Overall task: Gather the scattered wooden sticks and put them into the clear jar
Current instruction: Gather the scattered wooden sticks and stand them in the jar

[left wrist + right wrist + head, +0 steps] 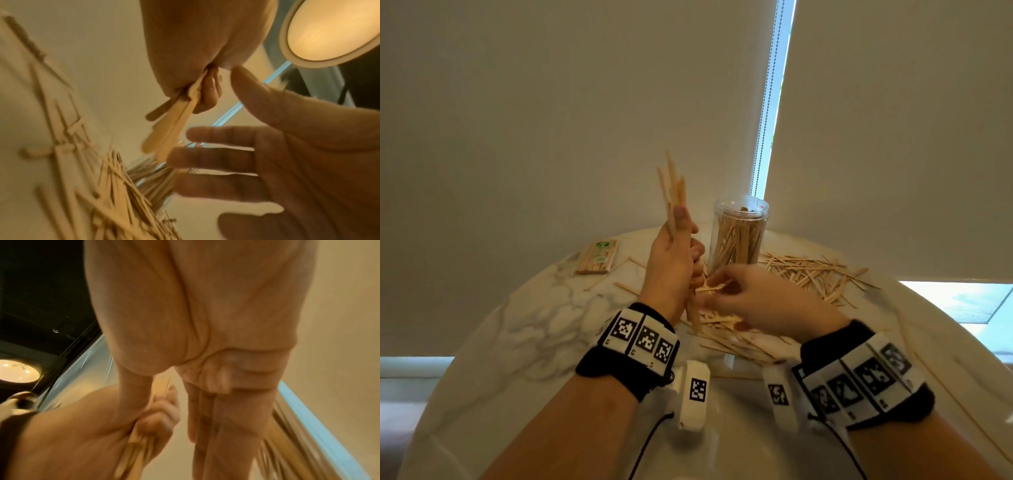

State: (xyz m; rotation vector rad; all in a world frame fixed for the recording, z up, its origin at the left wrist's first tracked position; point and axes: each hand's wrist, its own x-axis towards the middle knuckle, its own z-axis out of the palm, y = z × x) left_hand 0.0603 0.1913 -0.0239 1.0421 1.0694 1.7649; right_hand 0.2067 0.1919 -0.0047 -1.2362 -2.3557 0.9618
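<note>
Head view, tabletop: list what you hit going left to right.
packet of sticks → left hand gripping a bundle of sticks → clear jar → scattered sticks. The right hand overlaps the jar, so it is left out.

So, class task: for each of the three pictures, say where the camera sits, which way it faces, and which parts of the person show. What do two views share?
Head: worn on the head, facing forward and down at the marble table; both forearms, left hand and right hand show.
Left wrist: looks up along the palm; left hand gripping a bundle of sticks, right hand's fingers beside it.
Right wrist: looks up along the right palm; left hand below.
Shared: all show the bundle; the wrist views share the ceiling lamp.
</note>
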